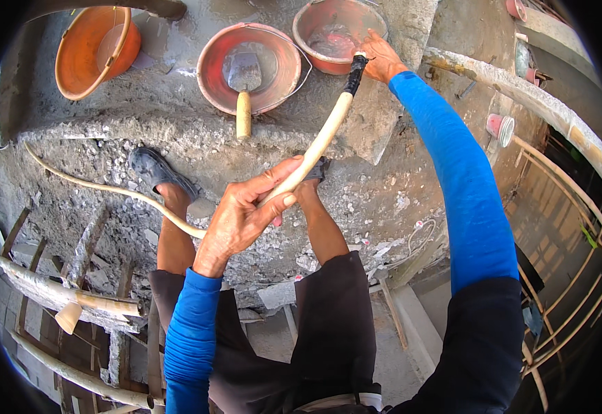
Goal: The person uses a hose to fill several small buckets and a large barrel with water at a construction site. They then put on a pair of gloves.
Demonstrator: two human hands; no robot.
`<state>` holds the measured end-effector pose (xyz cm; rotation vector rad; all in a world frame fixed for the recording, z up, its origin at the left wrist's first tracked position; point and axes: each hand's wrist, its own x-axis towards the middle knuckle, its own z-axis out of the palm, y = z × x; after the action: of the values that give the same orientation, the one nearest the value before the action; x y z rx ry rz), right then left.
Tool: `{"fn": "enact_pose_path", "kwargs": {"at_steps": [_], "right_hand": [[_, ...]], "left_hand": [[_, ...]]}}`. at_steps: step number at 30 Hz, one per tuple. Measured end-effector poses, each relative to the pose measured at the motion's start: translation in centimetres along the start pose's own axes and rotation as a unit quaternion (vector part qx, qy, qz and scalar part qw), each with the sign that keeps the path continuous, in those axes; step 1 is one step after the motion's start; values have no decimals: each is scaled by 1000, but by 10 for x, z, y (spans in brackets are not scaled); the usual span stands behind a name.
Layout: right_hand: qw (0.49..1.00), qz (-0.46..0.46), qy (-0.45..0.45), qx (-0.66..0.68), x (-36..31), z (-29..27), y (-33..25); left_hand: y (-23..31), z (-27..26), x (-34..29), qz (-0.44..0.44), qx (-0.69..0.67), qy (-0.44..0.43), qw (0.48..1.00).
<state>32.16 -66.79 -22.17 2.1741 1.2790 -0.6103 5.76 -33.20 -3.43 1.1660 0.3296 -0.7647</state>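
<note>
My left hand (249,210) is closed round a cream-coloured hose (320,141), with the thumb and fingers pressed along it. The hose's far end, wrapped in black tape (356,74), points into a red bucket (328,61) with shallow water in its bottom. At that bucket's right rim is my right hand (382,58), its fingers bent over the edge; the hose tip and rim partly hide them. Left of this bucket stands another reddish bucket (210,88) with a wire handle. A trowel (244,114) leans in it, wooden handle over the near rim.
An orange bucket (66,61) lies tilted at the far left on the wet concrete ledge (163,114). Rubble (397,200) covers the ground around my feet. Wooden poles (73,372) lie at the lower left; thin bamboo sticks (574,314) and a small pink-and-white container (500,130) are on the right.
</note>
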Motion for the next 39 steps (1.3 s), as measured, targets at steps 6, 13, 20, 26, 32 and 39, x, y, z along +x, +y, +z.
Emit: {"fn": "enact_pose_path", "kwargs": {"at_steps": [6, 13, 20, 26, 32, 39], "right_hand": [[999, 20, 24, -24, 12, -26, 26], [988, 128, 30, 83, 21, 31, -54], [460, 345, 207, 792, 4, 6, -69], [21, 263, 148, 953, -5, -52, -72], [86, 349, 274, 892, -21, -85, -73], [267, 479, 286, 786, -22, -105, -85]], "left_hand": [[-4, 3, -7, 29, 13, 22, 999], [-10, 1, -8, 21, 19, 40, 999], [-17, 3, -2, 53, 54, 20, 997], [-4, 9, 8, 77, 74, 7, 994], [3, 14, 21, 75, 104, -2, 992], [0, 15, 29, 119, 202, 23, 972]]}}
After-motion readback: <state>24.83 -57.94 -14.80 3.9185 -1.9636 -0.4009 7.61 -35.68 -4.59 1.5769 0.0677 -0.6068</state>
